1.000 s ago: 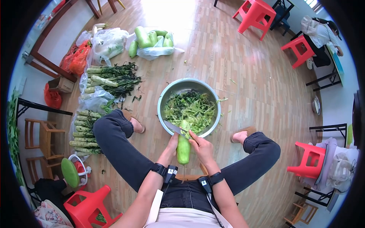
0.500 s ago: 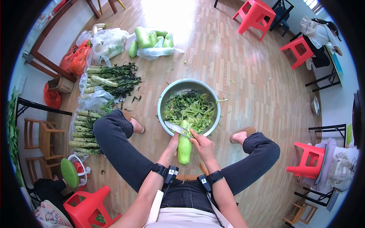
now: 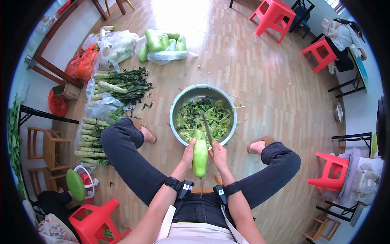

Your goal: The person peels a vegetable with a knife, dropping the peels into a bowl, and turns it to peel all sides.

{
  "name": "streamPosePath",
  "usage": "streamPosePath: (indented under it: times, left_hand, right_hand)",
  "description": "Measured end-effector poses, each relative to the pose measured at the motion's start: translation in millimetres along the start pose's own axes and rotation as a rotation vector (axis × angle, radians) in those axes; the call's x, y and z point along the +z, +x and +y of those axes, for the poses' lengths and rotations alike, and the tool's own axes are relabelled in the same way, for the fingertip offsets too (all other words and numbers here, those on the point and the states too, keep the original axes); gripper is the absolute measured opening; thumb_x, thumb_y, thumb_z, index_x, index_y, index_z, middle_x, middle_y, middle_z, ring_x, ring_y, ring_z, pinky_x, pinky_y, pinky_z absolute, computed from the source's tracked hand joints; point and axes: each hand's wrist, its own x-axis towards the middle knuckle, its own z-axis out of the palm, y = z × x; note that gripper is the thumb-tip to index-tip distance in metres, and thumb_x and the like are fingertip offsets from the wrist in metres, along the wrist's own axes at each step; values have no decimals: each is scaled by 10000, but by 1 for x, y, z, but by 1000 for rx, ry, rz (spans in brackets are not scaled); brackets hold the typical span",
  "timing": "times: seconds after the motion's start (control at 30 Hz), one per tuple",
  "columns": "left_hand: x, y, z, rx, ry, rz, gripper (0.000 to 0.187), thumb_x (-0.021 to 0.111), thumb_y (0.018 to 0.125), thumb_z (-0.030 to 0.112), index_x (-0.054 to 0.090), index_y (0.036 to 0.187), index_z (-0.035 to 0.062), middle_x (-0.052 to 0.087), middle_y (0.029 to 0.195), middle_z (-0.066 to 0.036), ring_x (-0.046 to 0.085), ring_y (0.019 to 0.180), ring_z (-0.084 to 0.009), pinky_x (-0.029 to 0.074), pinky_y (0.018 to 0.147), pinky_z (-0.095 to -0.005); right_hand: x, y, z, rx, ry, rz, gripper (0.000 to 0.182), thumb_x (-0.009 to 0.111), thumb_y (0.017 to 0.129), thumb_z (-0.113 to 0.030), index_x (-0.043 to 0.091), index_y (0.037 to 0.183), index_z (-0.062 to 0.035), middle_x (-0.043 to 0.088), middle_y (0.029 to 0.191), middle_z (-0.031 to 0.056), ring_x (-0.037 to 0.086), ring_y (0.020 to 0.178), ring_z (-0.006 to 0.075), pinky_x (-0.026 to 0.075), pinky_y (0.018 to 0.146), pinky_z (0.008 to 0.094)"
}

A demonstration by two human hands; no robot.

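My left hand [image 3: 188, 154] is closed round the left side of a long pale-green gourd [image 3: 200, 159], whose narrow top end reaches over the near rim of a metal basin [image 3: 174, 129]. On the gourd's right side, my right hand [image 3: 219, 154] grips a knife [image 3: 206, 127] by its handle. The blade points away from me, over the basin and just beside the gourd's tip. Green peelings and leaf scraps [image 3: 207, 116] fill the basin's bottom.
Bundled leafy stems [image 3: 93, 140] lie left of my leg, with more stems [image 3: 118, 84] beyond. Several gourds [image 3: 152, 40] sit in a plastic bag at the back. Red stools [image 3: 94, 219] stand around the room. A person [image 3: 345, 40] sits at the far right.
The knife has swung from lying across the gourd to pointing forward over the basin. My right hand has moved slightly right and nearer to me. The left hand still holds the gourd.
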Motion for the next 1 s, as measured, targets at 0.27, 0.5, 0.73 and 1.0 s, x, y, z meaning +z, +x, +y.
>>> streamPosePath:
  times: [0.27, 0.5, 0.73, 1.0]
  left_hand:
    - [-4, 3, 5, -32, -94, 54, 507, 389, 865, 518, 555, 993, 56, 620, 801, -71, 602, 676, -170, 504, 626, -302]
    - [-18, 15, -11, 28, -144, 81, 467, 342, 915, 453, 478, 1140, 68, 581, 1003, -63, 579, 856, -154, 490, 729, -312]
    - [-15, 14, -10, -19, -1, 81, 405, 379, 923, 411, 449, 1170, 98, 560, 943, -31, 560, 823, -122, 473, 702, -279]
    - [-22, 20, -16, 14, -41, 77, 418, 374, 926, 409, 409, 1212, 107, 538, 1005, -51, 547, 877, -137, 468, 736, -286]
  right_hand:
    - [-5, -17, -30, -75, -368, 33, 345, 515, 885, -300, 521, 1225, -245, 519, 561, -8, 449, 479, 82, 400, 495, 235]
    - [6, -29, -39, -317, -765, -20, 350, 589, 830, -243, 561, 1178, -251, 628, 756, 87, 575, 591, 131, 455, 582, 275]
    - [5, -24, -38, -298, -905, 8, 335, 584, 829, -263, 571, 1163, -257, 644, 798, 92, 606, 614, 164, 459, 576, 287]
    - [7, -29, -34, -273, -797, 7, 311, 564, 838, -300, 582, 1145, -257, 646, 775, 94, 605, 591, 182, 466, 581, 292]
